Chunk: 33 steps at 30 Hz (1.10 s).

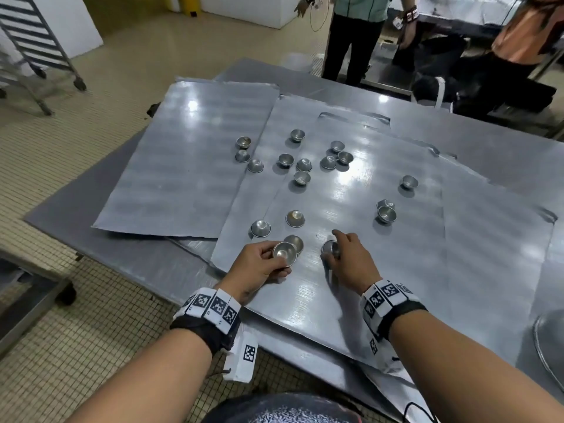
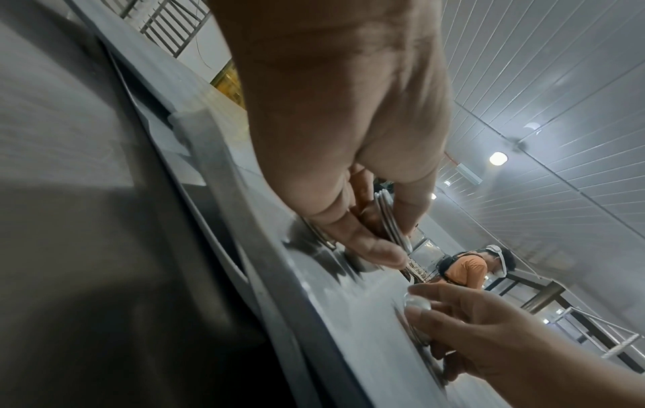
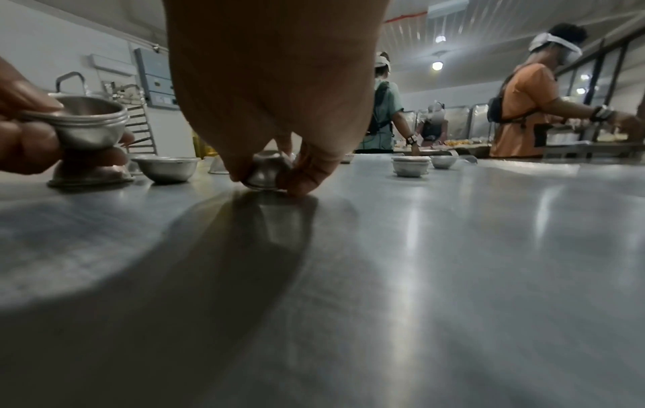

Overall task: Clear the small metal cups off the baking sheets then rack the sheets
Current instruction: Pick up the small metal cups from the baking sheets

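From the head view, several overlapping baking sheets (image 1: pixel 189 154) lie on a steel table (image 1: pixel 503 154); small metal cups are scattered over them, a cluster (image 1: pixel 300 166) toward the far side, a pair (image 1: pixel 386 212) off to the right, two upside-down cups (image 1: pixel 276 224) nearer; the left hand (image 1: pixel 259 264) holds a nested stack of cups (image 1: pixel 285 254) by its side, fingers curled round it, just above another cup (image 1: pixel 294 242) on the sheet; the right hand (image 1: pixel 348 257) is closed over an upside-down cup (image 1: pixel 331 248) that sits on the near sheet; a wheeled rack (image 1: pixel 36 47) stands well apart at the far left; two other people (image 1: pixel 355 35) stand beyond the table; the rim of a large metal bowl (image 1: pixel 546 346) shows at the right edge.

In the left wrist view, the left hand (image 2: pixel 349 138) fills the frame, fingers and thumb pinching the thin rims of the stack (image 2: pixel 391 220); the sheet's raised edge (image 2: pixel 237 220) runs diagonally past it; the right hand (image 2: pixel 488 339) sits lower, its fingers on its cup (image 2: pixel 417 302).

In the right wrist view, the right hand (image 3: pixel 276 91) pinches its cup (image 3: pixel 268 172) at the rim, cup touching the sheet; the stack (image 3: pixel 92 124) hangs at the left over an upside-down cup (image 3: pixel 90 174); an upright cup (image 3: pixel 165 168) stands between the two hands, further back.
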Tool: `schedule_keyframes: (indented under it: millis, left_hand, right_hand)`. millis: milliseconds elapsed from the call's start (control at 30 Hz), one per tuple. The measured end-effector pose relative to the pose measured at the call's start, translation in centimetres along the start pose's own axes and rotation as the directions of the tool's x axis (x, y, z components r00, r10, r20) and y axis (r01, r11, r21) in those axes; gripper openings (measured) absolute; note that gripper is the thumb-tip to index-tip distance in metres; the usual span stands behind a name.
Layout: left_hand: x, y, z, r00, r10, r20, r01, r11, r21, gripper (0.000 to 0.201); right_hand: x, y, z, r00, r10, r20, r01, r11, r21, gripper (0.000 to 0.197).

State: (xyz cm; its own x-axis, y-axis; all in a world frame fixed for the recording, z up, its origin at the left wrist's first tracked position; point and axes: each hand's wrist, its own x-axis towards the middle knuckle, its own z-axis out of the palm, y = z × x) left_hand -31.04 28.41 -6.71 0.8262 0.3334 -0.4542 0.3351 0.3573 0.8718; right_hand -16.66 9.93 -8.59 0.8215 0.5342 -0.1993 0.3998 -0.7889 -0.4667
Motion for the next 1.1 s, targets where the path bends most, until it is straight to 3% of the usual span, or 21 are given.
schedule_keyframes:
  millis: [133,233,500,867,967,1100]
  left_hand:
    - [0.3,-0.1,0.3,1.0,0.019,0.0,-0.019,1.0,0.016,0.027]
    - [0.5,-0.2,0.3,1.0,0.016,0.003,-0.016,1.0,0.024,0.028]
    - [0.9,-0.3,0.5,0.999,0.0,0.036,-0.002,0.999,0.044,0.03]
    - [0.4,-0.1,0.3,0.998,-0.017,0.065,0.015,0.999,0.035,0.032]
    - [0.0,0.2,0.0,0.998,-0.006,0.055,0.004,0.999,0.036,0.03]
    - [-0.2,0.8,-0.3,1.0,-0.01,0.016,0.01,1.0,0.016,0.02]
  right_hand:
    - [-0.8,0.1,0.0,0.993,-0.025,-0.112,0.037,0.994,0.104,0.034]
    - [-1.4,0.2,0.1,0.991,-0.038,-0.125,0.053,0.991,0.122,0.024]
    - [-3.0,0.2,-0.2,0.996,-0.013,-0.083,0.027,0.985,0.173,0.065]
    - [-4.0,0.3,0.0,0.997,0.049,-0.054,-0.048,0.999,0.024,0.059]
    - [-4.1,-0.2,-0.5,0.997,0.01,-0.075,-0.006,0.998,0.056,0.048]
    - [-4.1,-2.9,-1.0,0.977,-0.101,-0.186,0.134,0.976,0.174,0.051]
